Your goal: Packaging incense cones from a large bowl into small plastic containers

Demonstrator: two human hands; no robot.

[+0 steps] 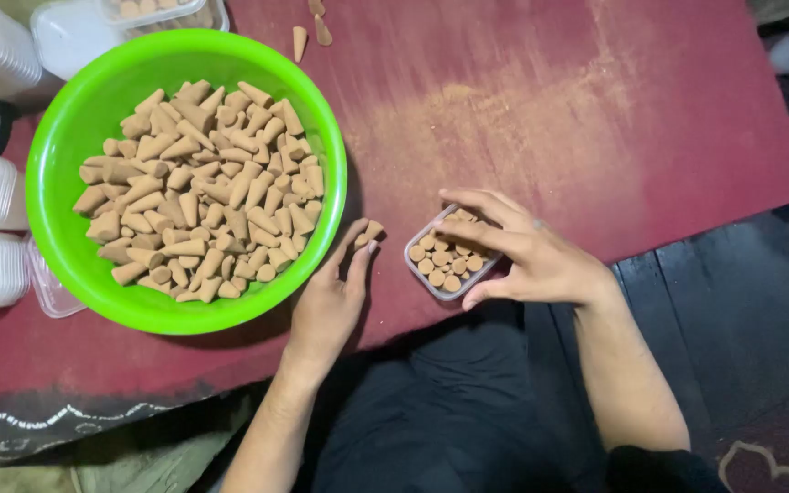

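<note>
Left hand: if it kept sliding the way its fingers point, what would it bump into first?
Probably the cone at the left hand's fingertips; nothing else shows on the bare red mat beyond.

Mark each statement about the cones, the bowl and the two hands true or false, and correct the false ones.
1. The green bowl holds a heap of tan cones. True.
2. The right hand rests on a small clear box of cones. True.
3. The small box is empty. False: cones stand packed in it, flat bases up.
4. The left hand is inside the bowl. False: it lies on the red cloth beside the bowl, fingertips at a cone.
5. Two loose cones lie beyond the bowl. True.
</note>
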